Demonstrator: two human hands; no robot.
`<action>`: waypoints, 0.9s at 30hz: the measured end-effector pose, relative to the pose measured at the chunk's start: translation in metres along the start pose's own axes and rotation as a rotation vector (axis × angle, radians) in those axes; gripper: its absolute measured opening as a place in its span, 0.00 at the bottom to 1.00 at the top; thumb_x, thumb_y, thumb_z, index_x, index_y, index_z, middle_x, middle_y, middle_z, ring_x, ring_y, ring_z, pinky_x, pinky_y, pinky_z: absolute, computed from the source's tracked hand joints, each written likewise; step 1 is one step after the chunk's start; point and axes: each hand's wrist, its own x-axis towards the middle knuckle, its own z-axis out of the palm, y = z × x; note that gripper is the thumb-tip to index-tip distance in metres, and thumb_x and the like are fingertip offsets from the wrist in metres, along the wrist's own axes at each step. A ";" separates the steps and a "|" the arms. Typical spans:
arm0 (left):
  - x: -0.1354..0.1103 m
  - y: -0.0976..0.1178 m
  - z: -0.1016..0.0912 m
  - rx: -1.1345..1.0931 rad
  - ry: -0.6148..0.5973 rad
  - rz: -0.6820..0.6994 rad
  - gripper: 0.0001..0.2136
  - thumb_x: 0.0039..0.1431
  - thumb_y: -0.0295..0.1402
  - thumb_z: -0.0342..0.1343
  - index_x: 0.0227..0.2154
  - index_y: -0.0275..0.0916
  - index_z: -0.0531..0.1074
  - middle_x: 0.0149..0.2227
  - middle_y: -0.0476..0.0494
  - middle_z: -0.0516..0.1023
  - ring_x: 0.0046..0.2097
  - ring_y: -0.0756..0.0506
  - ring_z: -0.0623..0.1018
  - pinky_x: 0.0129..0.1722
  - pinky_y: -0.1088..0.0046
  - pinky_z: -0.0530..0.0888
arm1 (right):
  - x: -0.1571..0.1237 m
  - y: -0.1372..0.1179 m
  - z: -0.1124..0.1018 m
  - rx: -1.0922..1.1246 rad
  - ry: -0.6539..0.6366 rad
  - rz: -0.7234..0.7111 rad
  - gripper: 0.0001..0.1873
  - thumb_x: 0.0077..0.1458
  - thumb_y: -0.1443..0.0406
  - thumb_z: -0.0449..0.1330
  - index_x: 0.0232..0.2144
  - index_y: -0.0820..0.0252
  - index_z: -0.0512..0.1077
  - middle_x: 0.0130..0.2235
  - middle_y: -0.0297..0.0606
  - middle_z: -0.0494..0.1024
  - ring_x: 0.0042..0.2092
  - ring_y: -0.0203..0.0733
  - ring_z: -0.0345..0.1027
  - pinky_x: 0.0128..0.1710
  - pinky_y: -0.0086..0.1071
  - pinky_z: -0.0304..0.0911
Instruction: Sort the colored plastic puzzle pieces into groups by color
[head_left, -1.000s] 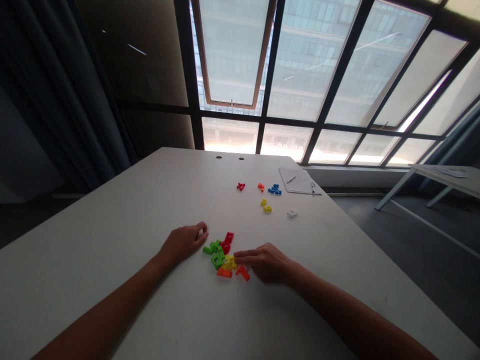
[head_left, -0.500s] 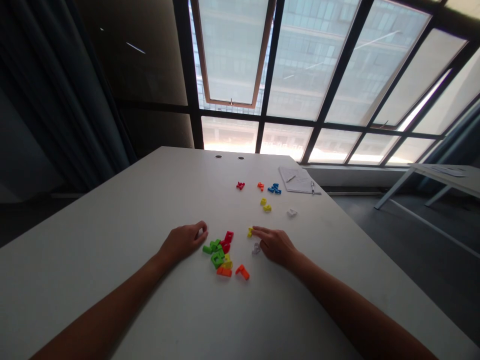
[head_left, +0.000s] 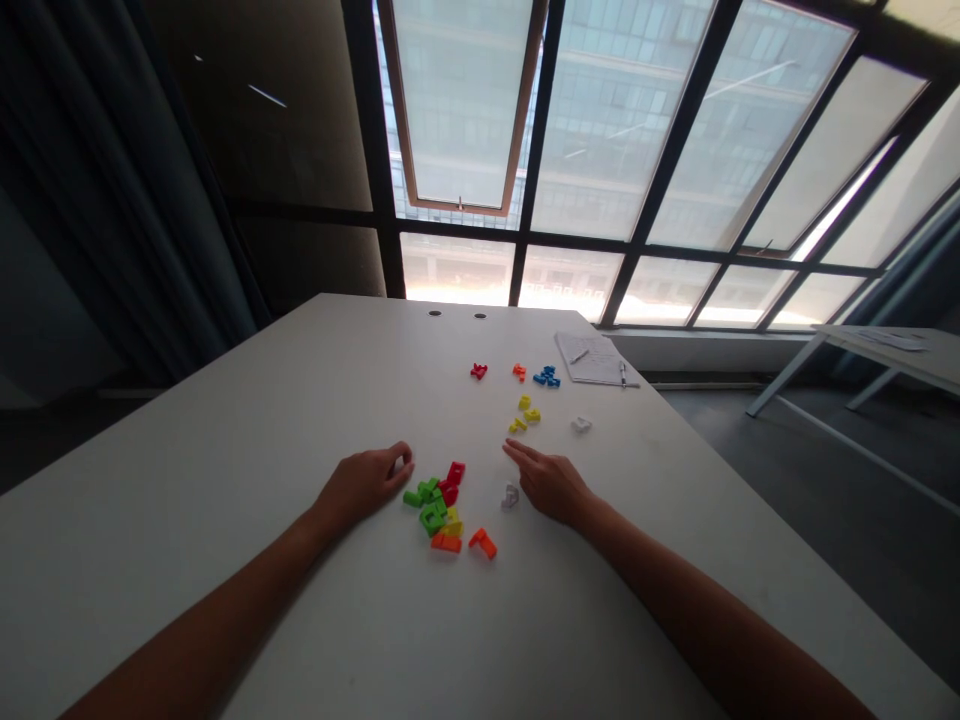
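Observation:
My right hand (head_left: pixel 551 480) lies on the white table (head_left: pixel 337 620), fingers stretched forward and holding nothing. Just beyond its fingertips is a yellow plastic piece (head_left: pixel 517 425), close to two more yellow pieces (head_left: pixel 529 409). Beside the palm sits a clear or whitish piece (head_left: pixel 510 496). My left hand (head_left: pixel 367 475) rests with its fingers curled toward the thumb, and nothing shows in it. To its right is a loose heap of green pieces (head_left: pixel 431 518), red pieces (head_left: pixel 450 484), a yellow piece (head_left: pixel 454 526) and an orange piece (head_left: pixel 446 543). Another orange piece (head_left: pixel 484 542) lies apart.
Farther back are small groups of red pieces (head_left: pixel 478 371), orange pieces (head_left: pixel 519 372) and blue pieces (head_left: pixel 547 376). A white piece (head_left: pixel 581 424) lies to the right. Papers (head_left: pixel 596 358) with pens on them are near the table's right edge. Windows stand behind.
The yellow piece at my right fingertips has moved away from me, over to the other two yellow pieces, and the fingers no longer touch it. My left hand has stayed put.

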 end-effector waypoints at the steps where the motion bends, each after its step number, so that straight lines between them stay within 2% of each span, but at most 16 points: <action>1: 0.000 0.000 0.000 0.002 -0.001 -0.001 0.10 0.67 0.43 0.48 0.38 0.47 0.71 0.29 0.52 0.78 0.30 0.46 0.76 0.28 0.73 0.58 | -0.002 -0.001 0.000 0.024 -0.001 -0.071 0.28 0.68 0.65 0.48 0.68 0.52 0.60 0.68 0.39 0.62 0.55 0.45 0.74 0.53 0.36 0.69; 4: 0.000 -0.001 0.000 0.001 -0.003 0.002 0.10 0.66 0.43 0.48 0.39 0.47 0.71 0.29 0.51 0.79 0.30 0.46 0.76 0.28 0.73 0.58 | -0.006 -0.008 -0.001 0.076 -0.020 -0.244 0.23 0.70 0.58 0.49 0.64 0.50 0.66 0.65 0.38 0.68 0.50 0.44 0.77 0.47 0.33 0.71; 7: 0.000 0.000 0.000 0.000 -0.006 0.003 0.10 0.66 0.43 0.48 0.39 0.47 0.71 0.29 0.51 0.78 0.30 0.46 0.76 0.28 0.73 0.59 | -0.011 -0.018 -0.004 0.118 -0.026 -0.361 0.21 0.70 0.57 0.51 0.62 0.50 0.69 0.63 0.39 0.71 0.47 0.42 0.79 0.43 0.32 0.71; 10: 0.000 0.000 -0.001 -0.004 -0.007 0.008 0.10 0.66 0.43 0.47 0.39 0.46 0.71 0.29 0.51 0.78 0.29 0.46 0.76 0.28 0.73 0.59 | -0.015 -0.032 -0.012 0.152 -0.035 -0.439 0.23 0.70 0.59 0.50 0.64 0.49 0.65 0.63 0.40 0.71 0.46 0.41 0.78 0.41 0.31 0.69; 15: -0.001 0.002 -0.002 -0.006 0.003 0.013 0.11 0.66 0.43 0.47 0.39 0.47 0.72 0.29 0.52 0.79 0.29 0.46 0.76 0.28 0.73 0.60 | -0.013 -0.051 -0.023 0.134 -0.128 -0.516 0.30 0.69 0.49 0.51 0.69 0.49 0.57 0.65 0.42 0.67 0.49 0.43 0.77 0.39 0.31 0.67; 21: 0.000 0.002 -0.001 0.005 0.003 0.010 0.12 0.66 0.44 0.47 0.39 0.47 0.72 0.29 0.51 0.79 0.29 0.46 0.76 0.28 0.72 0.59 | -0.011 -0.059 -0.025 0.085 -0.155 -0.517 0.28 0.70 0.49 0.49 0.67 0.47 0.60 0.63 0.41 0.71 0.45 0.42 0.78 0.38 0.30 0.66; 27: 0.000 0.002 -0.002 -0.004 -0.006 0.001 0.11 0.66 0.44 0.47 0.39 0.46 0.72 0.29 0.51 0.78 0.29 0.47 0.76 0.28 0.73 0.59 | -0.009 -0.048 -0.024 0.050 -0.122 -0.421 0.26 0.72 0.50 0.46 0.64 0.52 0.65 0.61 0.43 0.73 0.46 0.43 0.78 0.40 0.31 0.68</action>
